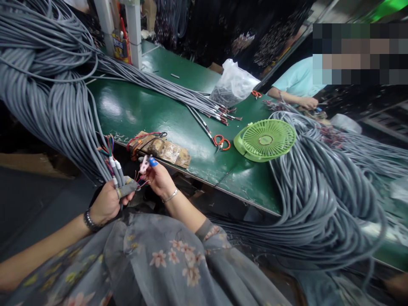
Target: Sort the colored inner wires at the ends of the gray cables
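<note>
My left hand (106, 203) is closed around a few grey cables (118, 172) near their ends. Grey wrapping covers its thumb. White sleeves and stripped coloured wires (110, 144) stick up above that hand. My right hand (161, 182), with blue tape on one fingertip, pinches a small pale pink tool (144, 165) just right of the cable ends. Thin red and blue wires (140, 180) stretch between the two hands; whether the tool grips them I cannot tell. Just beyond my right hand, a tape-wrapped block (168, 149) lies on the table's near edge.
Thick grey cable bundles hang at left (63, 102) and right (321, 191). On the green table (191, 131) are orange-handled scissors (220, 143), a green fan (266, 138) and a plastic bag (234, 83). A co-worker's hand (307, 103) works at the far right.
</note>
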### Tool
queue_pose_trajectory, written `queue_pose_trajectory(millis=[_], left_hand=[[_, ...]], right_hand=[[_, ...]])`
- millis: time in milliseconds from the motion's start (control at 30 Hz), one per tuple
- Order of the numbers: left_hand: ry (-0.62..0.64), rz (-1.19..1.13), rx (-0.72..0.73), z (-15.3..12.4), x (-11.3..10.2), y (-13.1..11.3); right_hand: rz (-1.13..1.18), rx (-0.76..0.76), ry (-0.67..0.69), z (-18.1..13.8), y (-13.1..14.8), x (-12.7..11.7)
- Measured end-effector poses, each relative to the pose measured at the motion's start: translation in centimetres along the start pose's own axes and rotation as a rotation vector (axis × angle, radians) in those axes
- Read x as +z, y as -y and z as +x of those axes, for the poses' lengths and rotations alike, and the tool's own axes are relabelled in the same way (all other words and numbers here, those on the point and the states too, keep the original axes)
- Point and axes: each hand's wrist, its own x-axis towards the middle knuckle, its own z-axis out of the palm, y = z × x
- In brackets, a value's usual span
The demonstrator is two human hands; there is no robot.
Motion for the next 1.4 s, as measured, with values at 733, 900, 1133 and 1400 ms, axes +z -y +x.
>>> queue_pose_trajectory(millis=[733, 900, 1133, 1400], left_hand=[[0.014, -0.024, -0.03, 0.9, 0.5, 0.1], [-0.008, -0.048, -0.037, 0.9, 0.5, 0.2], [-0.031, -0.05, -0.031, -0.2, -0.1, 0.4], [-0.097, -0.09, -0.02, 0.2, 0.3, -0.1]], right_hand=[[0.035, -0.026, -0.072, 0.4, -0.5, 0.5], [0.052, 0.031, -0.059, 0.3, -0.4, 0.5], [0.05, 0.032, -0.072, 0.2, -0.1, 0.8], [0.015, 0.01, -0.041, 0.1, -0.1, 0.5]])
